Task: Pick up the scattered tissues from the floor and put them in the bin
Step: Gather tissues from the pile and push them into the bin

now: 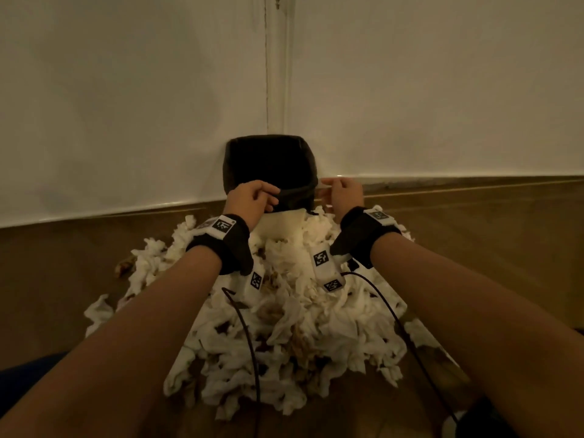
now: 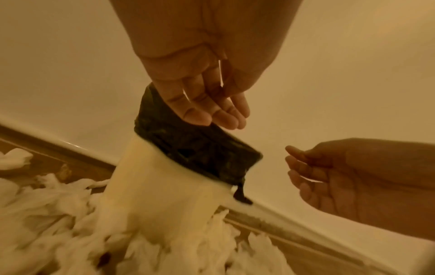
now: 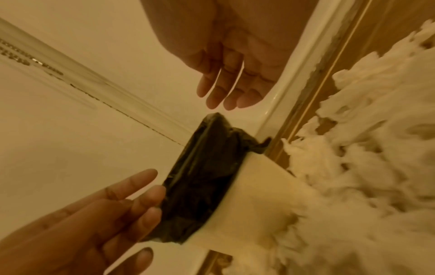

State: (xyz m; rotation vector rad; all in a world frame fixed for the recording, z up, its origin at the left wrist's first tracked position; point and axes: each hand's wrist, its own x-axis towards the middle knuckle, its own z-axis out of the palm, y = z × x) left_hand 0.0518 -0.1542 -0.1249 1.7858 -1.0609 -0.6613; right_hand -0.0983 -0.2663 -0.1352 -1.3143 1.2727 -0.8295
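**Both hands at the bin, tissues heaped below my wrists**

My left hand [image 1: 252, 197] was at the near rim of the bin [image 1: 286, 220], on its left side. The fingers [image 2: 200, 113] lay fairly straight over the edge of the black liner [image 2: 188, 143] and touched it; the wrist views showed no closed grip on the plastic, only fingertips resting against the folded-over band. My right hand [image 1: 343, 192] hovered just off the bin's right corner, apart from it, with the fingers [image 3: 221, 89] loosely extended and nothing held between them. From the left wrist view that hand [image 2: 348, 178] looked slightly cupped, palm turned toward the liner, with a clear gap between the two.

The bin was a pale container whose black liner was turned down over the top as a dark band, a small tail of plastic hanging at the corner nearest my right hand. It stood directly ahead of both hands, against the white wall [image 1: 126, 105], where the skirting [image 1: 94, 213] met the wooden floor [image 1: 57, 279].

The tissues [image 1: 294, 336] lay in one big crumpled white heap on the floor, beneath and behind my wrists, reaching up to the base of the bin and touching its near side. A few loose pieces trailed outward past my left forearm. Some of the heap showed brownish stains.

Black straps with printed markers [image 1: 225, 224] circled both wrists, and thin dark cables [image 1: 249, 343] ran back from them over the heap.
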